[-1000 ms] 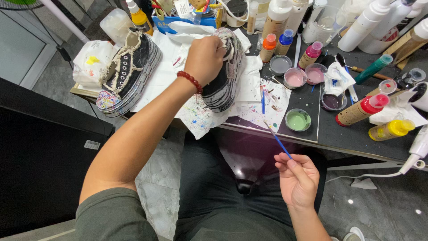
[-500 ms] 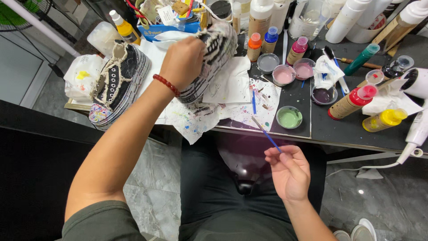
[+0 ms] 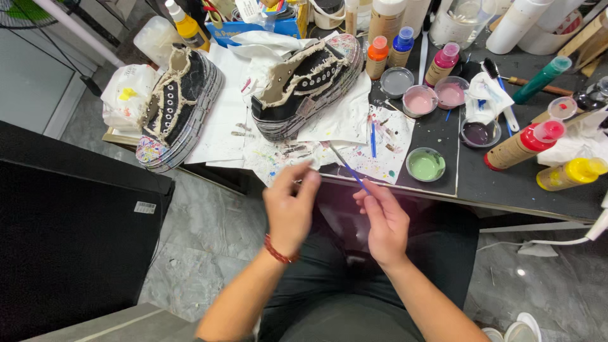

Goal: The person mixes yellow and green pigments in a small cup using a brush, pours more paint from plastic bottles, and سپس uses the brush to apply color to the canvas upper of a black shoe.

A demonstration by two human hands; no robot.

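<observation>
My right hand pinches a thin blue paintbrush that points up and left over the table edge. My left hand, with a red bead bracelet at the wrist, hovers just left of the brush, fingers loosely curled and holding nothing; it may touch the handle's end, I cannot tell. A black high-top shoe with a paint-speckled sole lies on paint-spattered white paper beyond both hands. A second matching shoe lies further left.
Small cups of green, pink and dark paint stand right of the paper. Paint bottles with red, yellow, orange and blue caps crowd the dark table. A black cabinet stands at left.
My left hand has let go of the nearer shoe and drawn back toward my lap beside the brush. The shoe now rests on the paper. My right hand stays put.
</observation>
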